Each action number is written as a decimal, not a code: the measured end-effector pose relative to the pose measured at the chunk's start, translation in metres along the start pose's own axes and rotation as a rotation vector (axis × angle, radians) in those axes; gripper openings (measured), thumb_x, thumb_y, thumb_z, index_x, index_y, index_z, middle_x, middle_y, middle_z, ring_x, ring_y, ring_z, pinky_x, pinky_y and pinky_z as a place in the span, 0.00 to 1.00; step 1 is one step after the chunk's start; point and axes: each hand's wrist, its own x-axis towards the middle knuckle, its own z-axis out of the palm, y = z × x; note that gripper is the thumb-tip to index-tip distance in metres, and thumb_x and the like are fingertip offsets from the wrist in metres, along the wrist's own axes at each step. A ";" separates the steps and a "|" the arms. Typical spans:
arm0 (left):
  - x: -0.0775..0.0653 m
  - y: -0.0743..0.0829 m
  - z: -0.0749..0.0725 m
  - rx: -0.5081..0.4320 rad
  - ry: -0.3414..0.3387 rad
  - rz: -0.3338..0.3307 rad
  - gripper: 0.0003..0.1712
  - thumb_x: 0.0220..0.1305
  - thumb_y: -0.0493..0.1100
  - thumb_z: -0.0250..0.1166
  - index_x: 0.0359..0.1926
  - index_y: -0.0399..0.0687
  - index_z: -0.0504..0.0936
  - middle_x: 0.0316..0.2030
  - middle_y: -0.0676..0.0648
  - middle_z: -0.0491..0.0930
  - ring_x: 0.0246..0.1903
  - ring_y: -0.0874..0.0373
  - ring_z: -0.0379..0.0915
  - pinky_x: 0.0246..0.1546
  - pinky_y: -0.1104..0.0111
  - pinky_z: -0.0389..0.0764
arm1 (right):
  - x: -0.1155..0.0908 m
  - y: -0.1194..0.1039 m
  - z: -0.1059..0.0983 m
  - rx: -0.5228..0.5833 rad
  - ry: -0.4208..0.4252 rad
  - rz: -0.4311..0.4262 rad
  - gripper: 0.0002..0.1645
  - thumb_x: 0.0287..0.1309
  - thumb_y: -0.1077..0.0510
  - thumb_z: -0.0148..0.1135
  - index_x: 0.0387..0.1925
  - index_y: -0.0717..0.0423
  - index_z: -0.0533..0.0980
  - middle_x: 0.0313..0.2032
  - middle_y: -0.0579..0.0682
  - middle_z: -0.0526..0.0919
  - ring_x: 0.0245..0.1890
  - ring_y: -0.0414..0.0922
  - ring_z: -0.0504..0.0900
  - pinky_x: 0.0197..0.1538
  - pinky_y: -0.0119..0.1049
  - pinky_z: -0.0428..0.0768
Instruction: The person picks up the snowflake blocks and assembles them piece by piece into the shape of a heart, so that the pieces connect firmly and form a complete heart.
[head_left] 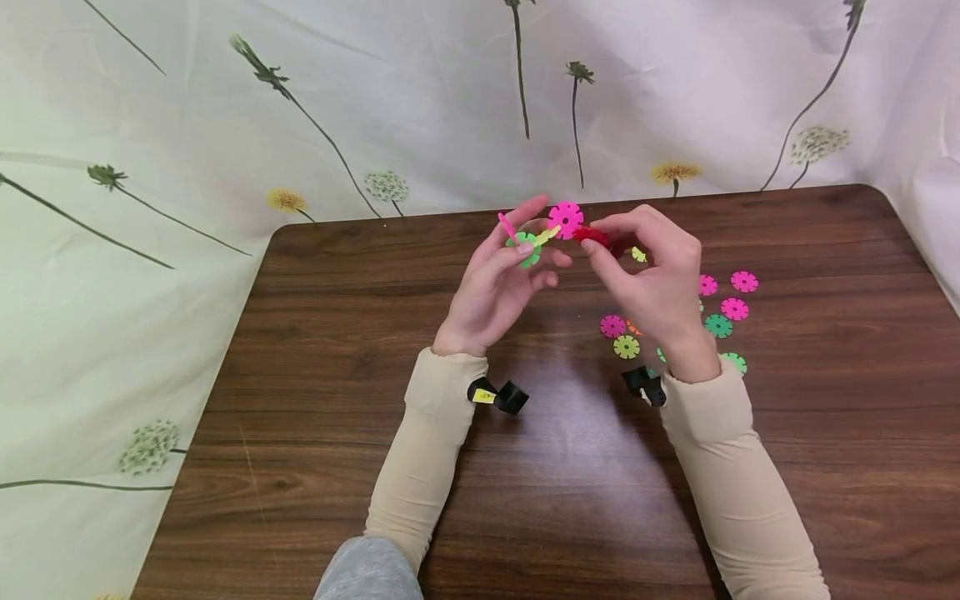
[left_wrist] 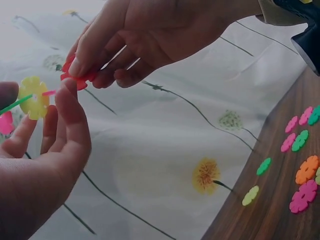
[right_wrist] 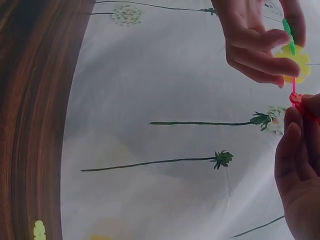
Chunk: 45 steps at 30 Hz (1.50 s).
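The desk (head_left: 330, 433) is of dark brown wood with visible grain, and its far corners are rounded. On it, small notched discs lie around and under the right hand (head_left: 655, 273). To the right of this hand there are three pink discs (head_left: 744, 282) and one teal disc (head_left: 717, 326). On its left and nearer to the person, a magenta disc (head_left: 612, 326) and a yellow-green disc (head_left: 626, 347) lie close together, with a partly hidden orange disc (head_left: 634, 326) just beside. One green disc (head_left: 737, 363) is partly covered by the right sleeve (head_left: 708, 408). The hand itself hides part of a yellow disc (head_left: 638, 254).
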 end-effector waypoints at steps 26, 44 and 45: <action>-0.001 -0.005 0.004 -0.008 0.022 0.125 0.23 0.65 0.34 0.45 0.59 0.46 0.73 0.49 0.48 0.76 0.38 0.57 0.77 0.35 0.71 0.76 | -0.007 -0.003 0.021 -0.144 0.103 -0.118 0.08 0.51 0.66 0.71 0.34 0.66 0.82 0.30 0.58 0.84 0.31 0.47 0.82 0.42 0.24 0.79; 0.002 -0.024 0.013 0.128 0.143 0.354 0.21 0.62 0.34 0.46 0.50 0.50 0.80 0.54 0.53 0.78 0.47 0.59 0.70 0.42 0.69 0.73 | -0.010 -0.007 0.027 -0.140 0.199 -0.103 0.06 0.49 0.68 0.71 0.31 0.66 0.82 0.27 0.58 0.83 0.27 0.48 0.82 0.39 0.23 0.79; 0.002 -0.025 0.013 0.118 0.138 0.347 0.22 0.62 0.34 0.45 0.51 0.50 0.80 0.54 0.53 0.77 0.45 0.59 0.70 0.42 0.69 0.73 | -0.010 -0.006 0.027 -0.140 0.198 -0.101 0.06 0.50 0.67 0.71 0.32 0.66 0.82 0.27 0.58 0.83 0.27 0.47 0.82 0.39 0.23 0.79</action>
